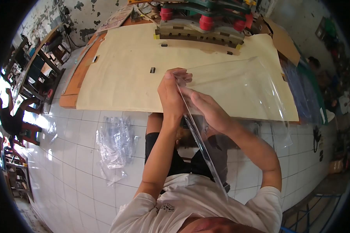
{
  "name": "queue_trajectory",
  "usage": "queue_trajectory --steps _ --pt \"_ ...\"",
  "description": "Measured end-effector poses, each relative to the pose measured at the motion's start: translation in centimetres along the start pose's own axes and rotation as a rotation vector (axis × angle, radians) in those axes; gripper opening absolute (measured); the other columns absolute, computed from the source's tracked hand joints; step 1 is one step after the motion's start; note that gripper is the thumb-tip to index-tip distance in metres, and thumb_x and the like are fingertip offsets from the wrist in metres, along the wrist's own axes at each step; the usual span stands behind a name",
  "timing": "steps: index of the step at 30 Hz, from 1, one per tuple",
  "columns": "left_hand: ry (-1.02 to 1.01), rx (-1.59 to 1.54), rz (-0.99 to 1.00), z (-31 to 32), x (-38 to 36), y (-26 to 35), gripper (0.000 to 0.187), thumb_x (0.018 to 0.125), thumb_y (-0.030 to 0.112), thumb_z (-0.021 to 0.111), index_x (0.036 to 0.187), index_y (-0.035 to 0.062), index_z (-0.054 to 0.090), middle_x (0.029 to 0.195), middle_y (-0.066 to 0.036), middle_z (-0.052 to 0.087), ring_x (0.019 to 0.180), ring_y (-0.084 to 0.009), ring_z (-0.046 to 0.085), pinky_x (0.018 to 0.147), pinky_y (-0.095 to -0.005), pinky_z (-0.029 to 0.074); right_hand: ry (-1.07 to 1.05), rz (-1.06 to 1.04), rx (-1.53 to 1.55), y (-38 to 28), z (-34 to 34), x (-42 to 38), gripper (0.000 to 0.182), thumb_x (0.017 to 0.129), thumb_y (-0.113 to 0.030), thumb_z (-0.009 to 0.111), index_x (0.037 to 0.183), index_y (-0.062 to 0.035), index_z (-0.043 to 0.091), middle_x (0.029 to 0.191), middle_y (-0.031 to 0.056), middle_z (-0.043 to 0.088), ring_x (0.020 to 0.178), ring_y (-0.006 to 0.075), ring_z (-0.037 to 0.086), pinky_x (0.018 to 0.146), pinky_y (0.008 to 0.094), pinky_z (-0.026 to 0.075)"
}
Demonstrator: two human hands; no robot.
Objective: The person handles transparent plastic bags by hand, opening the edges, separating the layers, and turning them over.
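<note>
A large clear plastic sheet (256, 83) stands up over the table's front edge, its folded edge slanting down toward my chest. My left hand (170, 95) grips the sheet near the upper end of this edge, thumb up and fingers bent round it. Just right of it, my right hand (210, 110) lies against the plastic with its fingers stretched toward my left hand. Part of the right hand and forearm shows through the clear film. Under both hands is the cream-coloured tabletop cover (120, 70).
A machine with red knobs (207, 22) stands at the table's back. Small dark pieces (152, 70) sit on the cover. Crumpled clear plastic (116, 141) lies on the tiled floor at left. Bluish plastic sheets (301, 93) hang at the right edge. Another person (11, 116) sits far left.
</note>
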State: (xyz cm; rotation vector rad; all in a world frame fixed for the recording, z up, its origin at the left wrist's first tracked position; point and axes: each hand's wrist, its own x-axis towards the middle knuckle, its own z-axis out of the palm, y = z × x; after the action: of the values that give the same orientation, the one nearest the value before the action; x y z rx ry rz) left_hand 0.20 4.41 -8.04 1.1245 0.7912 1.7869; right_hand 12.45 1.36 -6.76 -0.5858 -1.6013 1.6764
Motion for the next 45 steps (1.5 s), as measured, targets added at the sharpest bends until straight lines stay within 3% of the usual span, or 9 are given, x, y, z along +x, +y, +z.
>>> queue_trajectory --steps 2,8,27,29,32,34,36,40,45 --pt "0.033 0.015 -0.001 0.2 -0.2 0.0 0.053 0.1 0.035 0.03 0.096 -0.0076 0.06 0.084 -0.018 0.065 0.081 -0.0225 0.062 0.076 -0.0324 0.048 0.117 0.004 -0.093 -1.1 0.1 0.4 0.044 0.102 -0.029 0.035 0.13 0.0017 0.048 0.132 0.0104 0.05 0.122 0.0169 0.045 0.106 0.0288 0.031" --pt "0.03 -0.029 -0.003 0.0 -0.6 0.2 0.05 0.1 0.033 0.033 0.092 -0.0078 0.06 0.086 -0.017 0.065 0.08 -0.0206 0.062 0.074 -0.0307 0.048 0.119 -0.052 -0.356 -2.3 -0.7 1.2 0.032 0.098 -0.021 0.044 0.115 0.0012 0.058 0.112 0.0071 0.059 0.102 0.0133 0.053 0.091 0.027 0.04" --pt "0.08 0.083 0.067 0.2 -1.2 0.1 0.049 0.101 0.033 0.035 0.094 -0.008 0.061 0.09 -0.015 0.067 0.083 -0.018 0.062 0.074 -0.028 0.049 0.12 -0.024 -0.219 1.3 -3.0 1.8 0.027 0.092 -0.019 0.056 0.115 -0.0031 0.056 0.106 0.0029 0.058 0.095 0.0088 0.055 0.084 0.0241 0.045" --pt "0.091 0.096 0.109 0.2 -1.3 -0.5 0.049 0.101 0.034 0.035 0.093 -0.0071 0.062 0.091 -0.014 0.067 0.081 -0.0171 0.062 0.073 -0.0278 0.049 0.1 0.233 0.313 2.1 -3.0 2.1 0.025 0.096 -0.011 0.047 0.119 -0.0018 0.052 0.11 0.0049 0.056 0.1 0.0117 0.055 0.09 0.0272 0.044" --pt "0.108 0.029 0.058 0.3 -1.8 0.0 0.049 0.101 0.034 0.036 0.093 -0.0068 0.062 0.092 -0.014 0.067 0.08 -0.0175 0.063 0.073 -0.028 0.05 0.052 0.219 0.238 1.0 -2.2 1.8 0.028 0.096 -0.009 0.046 0.122 -0.0022 0.05 0.113 0.004 0.053 0.1 0.0111 0.054 0.087 0.0262 0.045" --pt "0.104 0.049 0.057 0.1 -2.1 0.5 0.048 0.102 0.033 0.036 0.094 -0.0069 0.062 0.093 -0.014 0.067 0.08 -0.0178 0.063 0.073 -0.0283 0.05 0.141 0.314 0.266 0.0 -1.7 1.3 0.027 0.092 -0.008 0.052 0.118 -0.0013 0.054 0.102 0.0033 0.057 0.093 0.0111 0.056 0.083 0.0265 0.047" --pt "0.105 0.067 0.056 -0.2 -2.6 0.8 0.048 0.102 0.033 0.037 0.094 -0.0069 0.062 0.093 -0.014 0.067 0.08 -0.018 0.064 0.073 -0.0287 0.05 0.209 -0.189 -0.709 -0.5 -1.9 0.4 0.024 0.089 -0.006 0.057 0.112 -0.0006 0.058 0.087 0.0015 0.059 0.084 0.0101 0.058 0.08 0.025 0.048" --pt "0.118 0.081 0.01 -0.6 -4.0 0.8 0.05 0.102 0.033 0.037 0.093 -0.0092 0.062 0.09 -0.015 0.067 0.082 -0.0192 0.065 0.074 -0.0287 0.05 0.789 -0.112 -0.621 0.8 -4.7 -0.9 0.011 0.083 -0.007 0.064 0.09 0.0003 0.059 0.079 0.0054 0.062 0.072 0.0115 0.057 0.073 0.0266 0.05" --pt "0.071 0.086 0.105 -0.2 -6.0 0.8 0.051 0.102 0.034 0.038 0.09 -0.009 0.064 0.086 -0.013 0.068 0.076 -0.0164 0.063 0.07 -0.0261 0.048 1.001 -0.172 -0.384 0.9 -6.1 -2.2 0.024 0.086 -0.003 0.056 0.108 -0.0024 0.048 0.089 0.0043 0.054 0.077 0.0131 0.055 0.069 0.0287 0.05"
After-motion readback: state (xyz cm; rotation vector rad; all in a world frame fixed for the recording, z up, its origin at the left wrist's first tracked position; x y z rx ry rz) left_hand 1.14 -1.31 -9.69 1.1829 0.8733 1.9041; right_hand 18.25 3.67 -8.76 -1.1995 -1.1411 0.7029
